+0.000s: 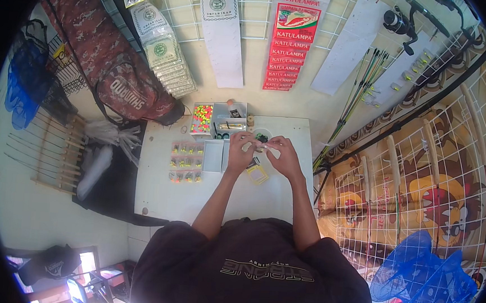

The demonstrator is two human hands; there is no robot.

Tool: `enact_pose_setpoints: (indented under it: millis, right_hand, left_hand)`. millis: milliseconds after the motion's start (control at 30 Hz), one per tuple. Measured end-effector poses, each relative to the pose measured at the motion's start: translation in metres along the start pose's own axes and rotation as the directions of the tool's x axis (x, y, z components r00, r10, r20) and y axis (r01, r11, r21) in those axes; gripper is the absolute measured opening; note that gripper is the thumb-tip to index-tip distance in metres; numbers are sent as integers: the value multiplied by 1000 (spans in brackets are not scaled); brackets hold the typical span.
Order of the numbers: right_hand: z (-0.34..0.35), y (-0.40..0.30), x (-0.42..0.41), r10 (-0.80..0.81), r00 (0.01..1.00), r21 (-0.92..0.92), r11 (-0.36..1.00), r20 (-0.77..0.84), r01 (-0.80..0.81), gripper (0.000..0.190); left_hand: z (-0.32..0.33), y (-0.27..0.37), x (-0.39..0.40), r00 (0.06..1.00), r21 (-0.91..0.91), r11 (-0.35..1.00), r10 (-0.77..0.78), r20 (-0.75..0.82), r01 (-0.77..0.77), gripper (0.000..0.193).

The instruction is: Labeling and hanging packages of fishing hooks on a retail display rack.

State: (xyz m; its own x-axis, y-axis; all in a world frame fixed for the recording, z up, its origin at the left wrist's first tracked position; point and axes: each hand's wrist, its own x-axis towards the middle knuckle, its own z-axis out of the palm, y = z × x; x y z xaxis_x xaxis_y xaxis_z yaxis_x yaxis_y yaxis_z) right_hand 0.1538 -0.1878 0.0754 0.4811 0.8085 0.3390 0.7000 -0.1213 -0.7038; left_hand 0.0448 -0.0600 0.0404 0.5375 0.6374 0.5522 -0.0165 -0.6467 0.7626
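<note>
My left hand (242, 148) and my right hand (283, 153) meet over the white table (171, 203), fingertips pinched together on a small item too fine to make out, perhaps a little clear bag. Just behind the fingertips lies a round clear dish (271, 133) with dark green bits. Below the hands sit yellow-edged cards (258, 174) with small dark pieces by them. To the left, small clear packets (186, 161) of fishing tackle lie in rows. An open pale box (213, 155) stands between these packets and my left hand.
At the table's back stands a compartment tray (207, 135) with bright floats (202, 118), a bottle (234, 109) and scissors. Wooden spools (250, 120) stand beside it. A camouflage rod bag (125, 80) leans at the left; fishing rods (347, 112) stand at the right near a wire grid.
</note>
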Motion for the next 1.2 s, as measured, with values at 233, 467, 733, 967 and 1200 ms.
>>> enact_pose_setpoints:
  millis: [233,467,733,967,1200]
  right_hand:
    - [10,8,-1,27,998,-197,980,-63,-39,9]
    - [12,2,-6,61,993,87,995,-101,-52,10]
    - [8,7,-10,76,996,-141,987,-40,-81,9]
    - [11,3,-11,54,998,-81,995,-17,-56,11]
    - [17,-1,-15,18,997,-309,950,-76,-41,15]
  left_hand:
    - [2,-4,-4,982,32,983,-184,51,182,7]
    - [2,-8,-16,971,-53,971,-227,75,232,12]
    - [-1,-6,-21,977,27,977,-212,39,211,13]
    - [-3,1,-19,988,24,989,-144,56,143,11]
    - [2,-3,-30,985,70,982,-172,-17,173,11]
